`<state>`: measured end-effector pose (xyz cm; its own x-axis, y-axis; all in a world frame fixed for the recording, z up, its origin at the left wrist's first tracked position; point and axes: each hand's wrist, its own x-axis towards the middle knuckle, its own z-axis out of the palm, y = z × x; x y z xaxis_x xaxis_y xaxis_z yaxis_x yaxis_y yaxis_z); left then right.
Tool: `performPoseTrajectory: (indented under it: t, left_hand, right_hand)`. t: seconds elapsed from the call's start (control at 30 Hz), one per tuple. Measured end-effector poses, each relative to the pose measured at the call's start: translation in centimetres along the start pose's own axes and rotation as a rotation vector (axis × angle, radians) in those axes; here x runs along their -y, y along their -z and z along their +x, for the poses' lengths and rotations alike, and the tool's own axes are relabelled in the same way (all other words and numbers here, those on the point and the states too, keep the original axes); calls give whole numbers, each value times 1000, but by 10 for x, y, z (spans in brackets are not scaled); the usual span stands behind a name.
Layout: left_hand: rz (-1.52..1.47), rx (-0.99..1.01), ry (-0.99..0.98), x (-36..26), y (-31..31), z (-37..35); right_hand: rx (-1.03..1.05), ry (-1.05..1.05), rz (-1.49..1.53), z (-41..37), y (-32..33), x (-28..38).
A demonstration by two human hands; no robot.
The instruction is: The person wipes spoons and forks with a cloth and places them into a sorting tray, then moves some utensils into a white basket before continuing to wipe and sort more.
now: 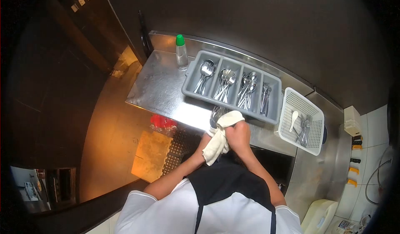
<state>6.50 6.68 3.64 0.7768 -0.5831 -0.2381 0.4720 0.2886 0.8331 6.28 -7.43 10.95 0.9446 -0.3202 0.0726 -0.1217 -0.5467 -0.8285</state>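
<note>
A white cloth (221, 140) is bunched between my two hands at the counter's front edge. My right hand (238, 137) is closed on the cloth. My left hand (205, 143) is partly covered by it, its fingers hidden. Several forks (217, 113) stick up out of the cloth toward the tray; their lower ends are hidden. Just beyond them is a grey divided tray (187, 93) with four-sided compartments of metal cutlery: large spoons (206, 70), forks (227, 80), spoons (249, 87) and more forks (266, 96).
A white basket (317, 109) with a white spoon (294, 118) and metal cutlery stands right of the tray. A green-capped bottle (181, 54) is on the steel counter (154, 77) at the left. Knives with yellow handles (353, 170) hang at the far right.
</note>
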Motion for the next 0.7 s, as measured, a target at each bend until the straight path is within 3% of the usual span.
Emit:
performPoseTrajectory:
  t: [0.03, 0.07, 0.17, 0.2, 0.23, 0.3, 0.37, 0.4, 0.43, 0.5, 0.53, 0.63, 0.67, 0.7]
  left_hand:
    - [4, 14, 28, 11, 3, 2]
    - [359, -127, -171, 6, -8, -1]
    - [-137, -95, 5, -1, -17, 1]
    - [-195, -32, 61, 16, 1, 9]
    - [-249, 29, 121, 33, 19, 18]
    - [-346, 87, 194, 20, 18, 17]
    - [-363, 53, 206, 4, 0, 12]
    - [-347, 4, 180, -10, -20, 6]
    - [-316, -59, 149, -26, -42, 0]
    - [-242, -142, 86, -42, -69, -4]
    - [-234, -69, 60, -15, -50, 8]
    - [-59, -3, 2, -12, -47, 7]
    - [-64, 44, 81, -10, -41, 6]
    - [-17, 43, -1, -7, -39, 9]
  right_hand:
    - [-5, 21, -125, 2, 4, 0]
    - [-34, 103, -223, 4, 3, -8]
    - [-48, 98, 377, 7, 8, -26]
    - [50, -163, 534, 3, 20, -37]
    - [-58, -467, 927, 0, 26, -27]
    - [109, -374, 988, 4, 35, -45]
    - [231, -72, 630, -2, 30, -46]
    - [271, -35, 540, -3, 21, -45]
    - [238, -158, 637, -4, 20, -35]
    - [163, -192, 718, 1, 29, -22]
    - [105, -166, 685, 6, 30, -28]
    - [-33, -96, 599, 11, 32, -48]
    - [-55, -69, 582, 11, 34, -48]
    - [-75, -43, 564, 11, 36, -48]
